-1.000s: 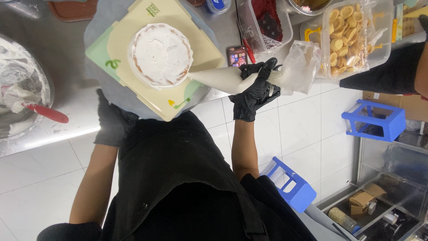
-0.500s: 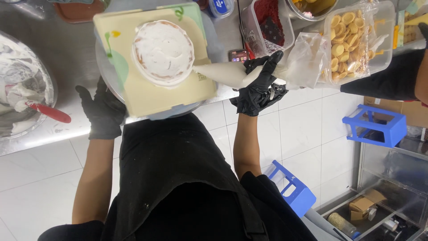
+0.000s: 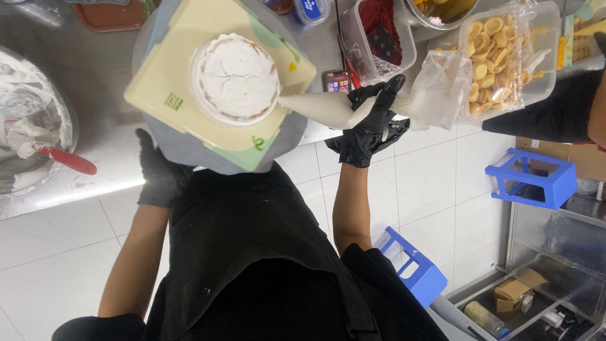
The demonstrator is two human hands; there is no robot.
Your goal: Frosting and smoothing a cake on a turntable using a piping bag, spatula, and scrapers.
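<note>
The right hand (image 3: 369,126), in a black glove, has its fingers (image 3: 386,95) wrapped tight around the white piping bag (image 3: 328,107), forearm reaching up from the body. The bag's tip points at the right edge of the white-frosted round cake (image 3: 235,79), touching or just beside it. The cake sits on a cream square board (image 3: 167,95) atop a grey turntable (image 3: 183,155) on the steel tabletop (image 3: 88,82).

The left hand (image 3: 158,177), also gloved, lies at the turntable's lower left rim; whether its fingers grip the rim I cannot tell.

Compared with half a second ago, the board has turned on the turntable, its corners now elsewhere, and the left hand sits closer under the rim. The right hand holds the bag much as before.

Left of the turntable a metal bowl (image 3: 57,120) holds cream and a red spatula (image 3: 66,161).
</note>
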